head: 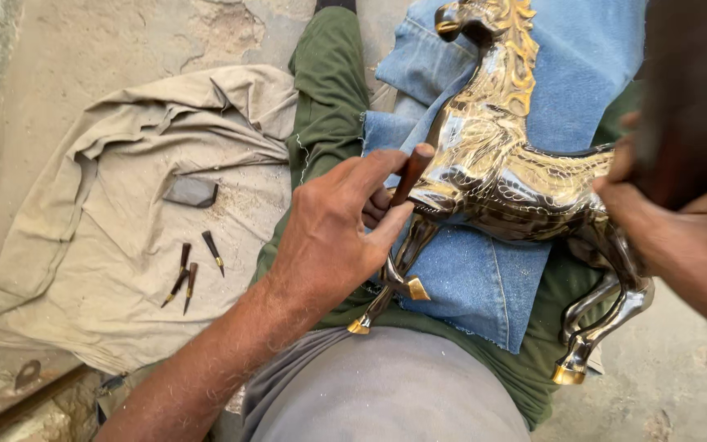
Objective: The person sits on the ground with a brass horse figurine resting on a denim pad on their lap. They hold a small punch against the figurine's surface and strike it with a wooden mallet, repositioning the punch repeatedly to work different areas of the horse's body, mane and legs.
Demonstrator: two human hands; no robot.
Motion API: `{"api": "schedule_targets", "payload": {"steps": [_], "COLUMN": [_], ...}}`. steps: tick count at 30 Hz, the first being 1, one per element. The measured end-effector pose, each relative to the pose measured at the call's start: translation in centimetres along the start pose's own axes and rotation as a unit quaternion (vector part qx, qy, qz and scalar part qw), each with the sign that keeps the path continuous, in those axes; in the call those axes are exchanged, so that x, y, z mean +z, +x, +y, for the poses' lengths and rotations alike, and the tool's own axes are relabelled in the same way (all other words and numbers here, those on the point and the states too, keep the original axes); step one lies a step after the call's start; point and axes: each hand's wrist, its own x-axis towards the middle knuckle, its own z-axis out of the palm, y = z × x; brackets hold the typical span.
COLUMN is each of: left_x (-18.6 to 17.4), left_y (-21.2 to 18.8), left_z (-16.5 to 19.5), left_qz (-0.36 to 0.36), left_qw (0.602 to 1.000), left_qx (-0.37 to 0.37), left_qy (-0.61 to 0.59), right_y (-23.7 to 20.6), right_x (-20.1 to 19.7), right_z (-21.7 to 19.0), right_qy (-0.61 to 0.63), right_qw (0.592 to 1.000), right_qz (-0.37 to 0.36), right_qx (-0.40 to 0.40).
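A shiny brass horse figure (501, 176) lies on its side on a piece of blue denim (472, 282) spread over my lap. My left hand (333, 225) grips a small chisel with a brown wooden-looking top (412, 168), its tip set against the horse's chest near the front legs. My right hand (681, 221) is raised at the right edge, closed on a dark, blurred hammer-like tool (689, 90) above the horse's hindquarters. The horse's hooves (568, 375) are gold-coloured.
A beige cloth (124, 213) lies on the concrete floor to the left, with several small pointed chisels (190, 274) and a dark flat block (191, 191) on it. My green trouser leg (329, 82) stretches away. A metal rod (18, 405) lies at the bottom left.
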Motion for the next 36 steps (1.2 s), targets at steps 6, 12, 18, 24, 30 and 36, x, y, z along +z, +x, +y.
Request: {"api": "schedule_targets", "payload": {"steps": [6, 12, 18, 24, 30, 36], "left_x": [-0.3, -0.4, -2.2, -2.3, -2.1, -2.4], "left_y": [0.2, -0.5, -0.4, 1.5, 3.4, 5.8], "left_z": [0.0, -1.0, -3.9, -6.3, -6.8, -6.5], "left_qz": [0.009, 0.013, 0.037, -0.051, -0.105, -0.174], "left_qw": [1.0, 0.999, 0.971, 0.965, 0.965, 0.974], "left_qx": [0.02, 0.031, -0.019, -0.04, 0.018, 0.038], "left_qy": [-0.021, -0.035, -0.234, -0.255, -0.239, -0.141], "right_y": [-1.1, -2.8, -3.4, -4.2, -3.9, -1.8], "right_x": [-1.4, -2.4, -0.8, 0.0, -0.9, -1.7], "right_z": [1.7, 1.2, 0.0, -0.3, 1.6, 1.7], "right_qy": [-0.103, -0.275, -0.399, -0.298, -0.033, 0.025], "right_qw": [0.992, 0.958, 0.878, 0.914, 0.988, 0.985], "right_qz": [0.015, -0.081, -0.194, -0.154, 0.05, 0.04], "right_qx": [-0.077, 0.026, 0.182, 0.227, 0.146, 0.167]}}
